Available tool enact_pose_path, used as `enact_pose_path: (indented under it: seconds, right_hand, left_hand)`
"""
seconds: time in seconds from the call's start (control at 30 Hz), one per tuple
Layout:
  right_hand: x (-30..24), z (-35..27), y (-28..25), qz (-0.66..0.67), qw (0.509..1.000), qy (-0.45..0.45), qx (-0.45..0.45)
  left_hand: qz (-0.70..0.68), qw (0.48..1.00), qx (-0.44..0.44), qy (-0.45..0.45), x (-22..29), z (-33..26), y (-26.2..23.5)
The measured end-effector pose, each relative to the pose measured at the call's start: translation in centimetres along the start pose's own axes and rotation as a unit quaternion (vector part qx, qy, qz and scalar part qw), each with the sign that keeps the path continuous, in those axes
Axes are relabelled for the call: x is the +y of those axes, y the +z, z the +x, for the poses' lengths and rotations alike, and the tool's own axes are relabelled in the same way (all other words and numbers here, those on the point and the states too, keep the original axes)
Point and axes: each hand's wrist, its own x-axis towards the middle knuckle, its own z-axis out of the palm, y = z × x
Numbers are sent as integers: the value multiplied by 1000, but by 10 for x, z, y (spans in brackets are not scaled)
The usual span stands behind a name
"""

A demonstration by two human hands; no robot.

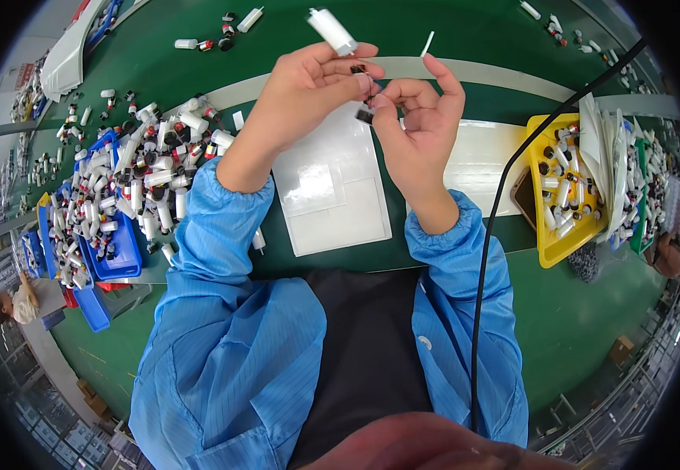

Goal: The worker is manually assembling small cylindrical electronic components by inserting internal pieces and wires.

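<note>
A factory assembly line: green conveyor belt [160,66], parts-filled blue bins [117,258], a yellow tray [555,251]

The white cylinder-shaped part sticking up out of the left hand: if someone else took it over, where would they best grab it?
Probably by the free upper end of the white plastic cylinder, coming from above. It tilts up and to the left, clear of the left hand, whose fingertips pinch only its lower end. The right hand crowds the space below, at a small black piece.

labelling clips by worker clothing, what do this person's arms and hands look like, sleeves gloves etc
Both arms wear loose light-blue smock sleeves with faint pinstripes, each gathered into an elastic cuff at the wrist. The left hand and right hand are bare: no gloves, and no rings or watch can be seen.
</note>
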Motion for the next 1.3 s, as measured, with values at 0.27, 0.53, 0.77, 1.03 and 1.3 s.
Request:
enact_pose_path:
  seconds: [0.27,0.53,0.77,1.03,1.3]
  right_hand:
    - [6,-1,-3,-55,998,-26,-14]
    - [5,2,-4,-86,996,-33,-6]
    - [-2,16,-17,-5,999,-41,3]
    - [-24,27,-37,102,977,147,-114]
    - [-32,22,-21,2,979,174,-102]
  left_hand:
    - [-75,997,0,-9,7,-2,0]
    - [-89,996,-28,-5,4,-2,-2]
    - [-98,994,-52,-15,10,-3,-8]
    - [-93,992,-67,-45,8,-3,-3]
    - [-42,995,-72,-57,3,-5,-2]
